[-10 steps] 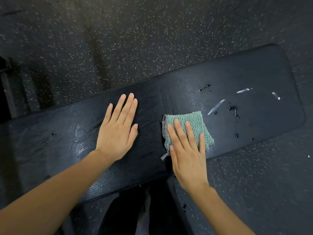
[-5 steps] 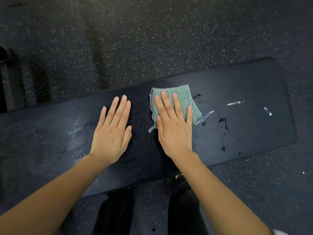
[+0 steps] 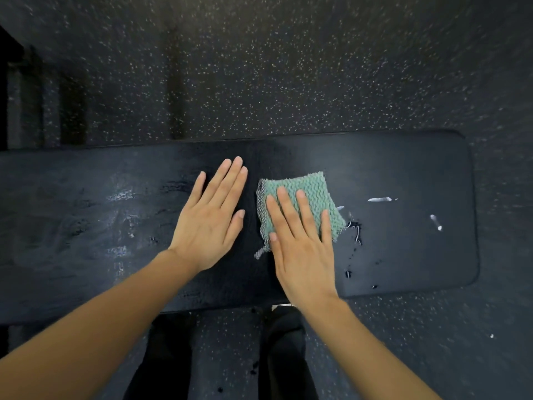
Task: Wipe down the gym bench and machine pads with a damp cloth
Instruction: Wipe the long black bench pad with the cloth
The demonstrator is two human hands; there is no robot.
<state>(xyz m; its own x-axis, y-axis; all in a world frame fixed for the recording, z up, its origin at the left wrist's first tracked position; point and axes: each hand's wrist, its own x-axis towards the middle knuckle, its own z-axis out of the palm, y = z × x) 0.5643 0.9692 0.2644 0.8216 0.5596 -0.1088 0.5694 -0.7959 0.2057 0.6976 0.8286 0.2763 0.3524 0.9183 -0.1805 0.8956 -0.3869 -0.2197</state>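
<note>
A long black padded bench [image 3: 403, 168] runs across the view, its rounded end at the right. A folded green knitted cloth [image 3: 308, 192] lies on the pad near its middle. My right hand [image 3: 302, 241] presses flat on the cloth with straight, spread fingers. My left hand [image 3: 213, 220] rests flat on the bare pad just left of the cloth, fingers straight and together. White smears [image 3: 379, 199] and dark wet drops [image 3: 356, 229] mark the pad to the right of the cloth. Wet sheen shows on the pad's left part.
Dark speckled rubber floor [image 3: 288, 67] surrounds the bench. My dark-clothed legs [image 3: 282, 356] stand at the bench's near edge. A dark frame or rack [image 3: 17, 96] stands at the far left.
My right hand has slid the cloth from the pad's near edge to its far side and back toward the middle, a little to the right. My left hand has stayed flat on the pad.
</note>
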